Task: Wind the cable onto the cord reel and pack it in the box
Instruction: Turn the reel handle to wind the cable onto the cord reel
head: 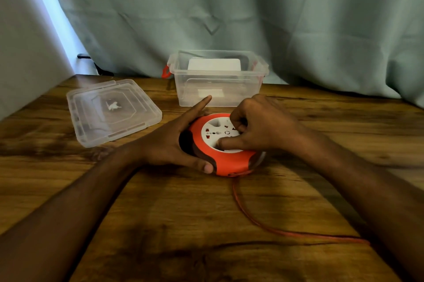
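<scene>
1. Near the middle of the wooden table, in our one head view, the cord reel lies flat, an orange round shell with a white socket face turned up.
2. Our left hand cups the reel's left rim, thumb pressed to its near edge, index finger stretched out toward the box; the hand is closed around the reel.
3. Our right hand rests on the white face, fingers curled and pressing into it, gripping the reel's centre.
4. An orange cable leaves the reel's near side and trails toward the table's near right edge, under our right forearm.
5. By the far edge the clear box stands open, just behind the reel; a white object lies inside it.
6. Its clear lid lies flat toward the far left corner, apart from box and reel.
7. Bare wood spreads along the near edge and the right side; a green curtain closes off the far edge.
</scene>
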A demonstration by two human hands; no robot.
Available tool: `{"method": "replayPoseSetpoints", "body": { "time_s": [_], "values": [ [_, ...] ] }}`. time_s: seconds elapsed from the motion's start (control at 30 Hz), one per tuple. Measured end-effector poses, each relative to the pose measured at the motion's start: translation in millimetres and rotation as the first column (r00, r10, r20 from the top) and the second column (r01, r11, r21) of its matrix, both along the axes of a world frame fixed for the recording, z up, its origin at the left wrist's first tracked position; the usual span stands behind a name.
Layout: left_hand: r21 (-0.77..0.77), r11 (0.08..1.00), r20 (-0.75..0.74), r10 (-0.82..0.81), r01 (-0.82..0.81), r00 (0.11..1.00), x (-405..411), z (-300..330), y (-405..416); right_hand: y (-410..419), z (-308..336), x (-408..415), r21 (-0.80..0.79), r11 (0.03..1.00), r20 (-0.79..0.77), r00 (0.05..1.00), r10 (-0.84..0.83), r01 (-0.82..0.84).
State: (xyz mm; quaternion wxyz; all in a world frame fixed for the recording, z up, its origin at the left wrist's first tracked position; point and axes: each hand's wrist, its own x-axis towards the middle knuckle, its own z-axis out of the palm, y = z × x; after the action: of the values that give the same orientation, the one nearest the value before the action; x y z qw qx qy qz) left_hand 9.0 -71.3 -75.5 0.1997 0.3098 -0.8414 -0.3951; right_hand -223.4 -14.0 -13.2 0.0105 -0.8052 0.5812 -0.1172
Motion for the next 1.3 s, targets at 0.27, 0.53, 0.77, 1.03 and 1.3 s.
{"method": "replayPoseSetpoints", "body": {
  "time_s": [0.27,0.53,0.77,1.03,1.3],
  "values": [
    [-0.024,1.000,0.033,0.009,-0.008,0.999,-1.2,3.1,2.9,2.5,-5.5,6.5,-0.046,0.998,0.046,0.998,-0.033,0.036],
    [-0.033,0.999,0.072,0.039,-0.037,0.997,-1.1,3.5,2.6,3.8,-3.1,9.2,-0.105,0.994,0.038,0.999,0.026,-0.022],
    [-0.078,0.989,0.105,0.132,-0.125,0.986,10.1,9.1,-5.6,3.3,26.5,-4.4,-0.126,0.991,-0.061,0.997,-0.054,0.046],
    [-0.095,0.978,0.154,0.198,-0.185,0.968,15.2,5.8,-12.2,22.0,29.0,4.7,0.638,0.766,-0.176,0.983,0.054,0.072],
    [-0.108,0.975,0.168,0.212,-0.196,0.963,14.7,6.6,-12.1,12.8,30.2,-3.7,0.722,0.690,-0.089,0.996,0.027,0.046]
  ]
}}
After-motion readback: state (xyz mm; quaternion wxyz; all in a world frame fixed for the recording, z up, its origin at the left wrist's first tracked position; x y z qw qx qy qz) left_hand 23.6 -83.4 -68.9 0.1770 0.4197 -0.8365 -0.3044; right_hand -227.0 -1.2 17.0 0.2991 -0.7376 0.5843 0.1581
